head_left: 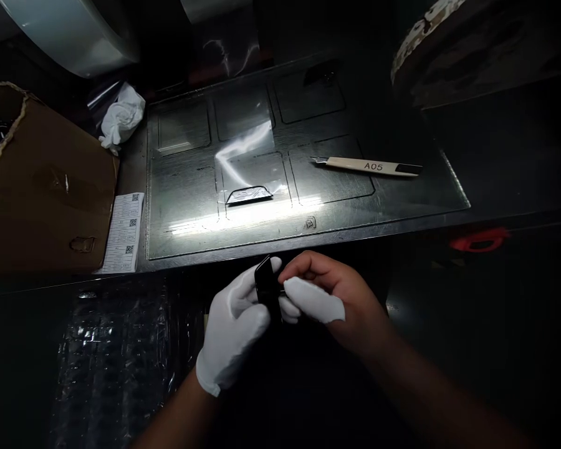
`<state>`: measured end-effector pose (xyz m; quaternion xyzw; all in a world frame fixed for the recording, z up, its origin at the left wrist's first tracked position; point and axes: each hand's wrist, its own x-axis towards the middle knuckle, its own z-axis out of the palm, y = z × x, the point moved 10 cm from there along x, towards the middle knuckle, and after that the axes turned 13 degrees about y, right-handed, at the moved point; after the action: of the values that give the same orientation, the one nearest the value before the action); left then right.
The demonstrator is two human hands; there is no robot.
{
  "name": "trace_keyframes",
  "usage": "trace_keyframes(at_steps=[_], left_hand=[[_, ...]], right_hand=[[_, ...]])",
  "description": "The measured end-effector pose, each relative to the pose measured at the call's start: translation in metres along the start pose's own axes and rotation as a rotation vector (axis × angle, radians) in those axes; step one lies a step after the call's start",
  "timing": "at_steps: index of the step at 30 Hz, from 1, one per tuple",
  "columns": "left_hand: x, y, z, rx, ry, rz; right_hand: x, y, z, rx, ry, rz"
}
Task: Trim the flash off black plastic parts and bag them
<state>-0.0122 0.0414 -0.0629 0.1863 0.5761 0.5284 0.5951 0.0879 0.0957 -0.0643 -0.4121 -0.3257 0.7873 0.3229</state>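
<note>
On the dark counter (131,178), one glass plate (182,206) marked with rounded rectangular outlines: five clear, a possible sixth at the near left uncertain. Off the far left corner, one pale roll of film (70,34); off the far right corner, one dark roll with a mottled rim (477,53). Along the counter's left edge, one cardboard box (42,187), flaps folded. Below the plate's near edge, toward the left, one sheet of bubble wrap (112,362).

Just beyond that near edge, two hands, both on one object. Left hand (231,324) in a white cotton glove; right hand (341,305) bare, with white cloth (313,300) over the thumb. Fingers (245,290) of the left hand closed in a tight pinch; right fingers (303,265) curled over, with the covered thumb pressed against the same object.

At the plate's near left corner, one label sheet (121,234), three QR codes visible, touching the box. Toward the right edge, one craft knife (369,166), cream handle marked A05, blade pointing left. Off the far left corner, one crumpled white cloth (121,115). Near the middle of the plate, one small curved film piece (249,195).

Smallest, one black rectangular piece (266,288), held upright in the air between both hands, off the plate; its face is too dark to read.
</note>
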Motion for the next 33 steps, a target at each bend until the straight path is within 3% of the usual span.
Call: trace_keyframes(at_steps=[4, 8, 11, 15, 24, 33], left_hand=[[0.002, 0.027, -0.026, 0.324, 0.321, 0.139], [0.003, 0.037, -0.037, 0.174, 0.470, 0.181], [0.004, 0.035, -0.037, 0.099, 0.457, 0.198], [0.004, 0.025, -0.033, 0.092, 0.405, 0.125], [0.001, 0.004, -0.032, 0.041, 0.363, -0.023], [0.003, 0.003, -0.031, 0.101, 0.322, -0.062]], right_hand=[[-0.001, -0.006, -0.005, -0.141, 0.066, -0.062], [-0.002, -0.004, -0.006, -0.173, 0.049, -0.094], [0.000, 0.007, -0.008, -0.107, 0.043, -0.029], [0.001, 0.018, -0.008, 0.003, 0.044, 0.042], [0.004, 0.020, -0.008, 0.030, 0.041, 0.061], [0.008, 0.023, -0.012, 0.027, 0.063, 0.056]])
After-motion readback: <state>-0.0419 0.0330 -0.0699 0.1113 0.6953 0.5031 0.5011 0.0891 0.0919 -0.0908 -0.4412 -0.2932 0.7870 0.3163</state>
